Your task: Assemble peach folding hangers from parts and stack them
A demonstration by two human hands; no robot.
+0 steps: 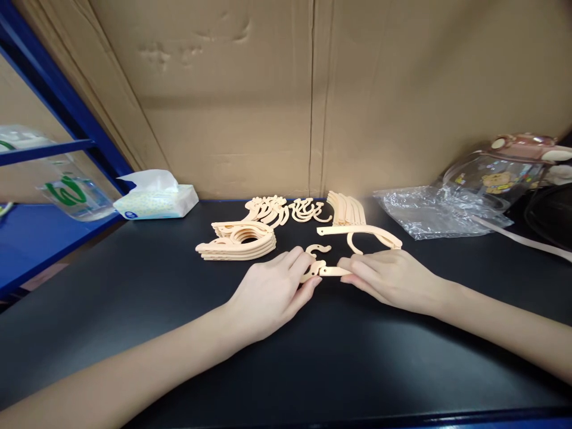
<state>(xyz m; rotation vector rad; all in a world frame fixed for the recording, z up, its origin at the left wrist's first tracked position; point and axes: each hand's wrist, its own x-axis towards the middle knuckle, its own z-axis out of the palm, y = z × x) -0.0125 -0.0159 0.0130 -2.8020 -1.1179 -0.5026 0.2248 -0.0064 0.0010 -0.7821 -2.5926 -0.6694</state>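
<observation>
A small, curved, cream-coloured plastic piece with a round hole [314, 270] is sitting in the left hand's grip [273, 291], its outer end protruding past the fingertips. A flat, straight-edged, cream plastic bar [332, 271] is extending sideways from the right hand's grip [388, 277], showing a round hole near its free end; the rest is hiding under the fingers. The two ends are meeting or nearly meeting, contact being unclear. A C-shaped, cream plastic hook [319, 247] is curling just beyond the left fingertips, its lower end partly hidden.
</observation>
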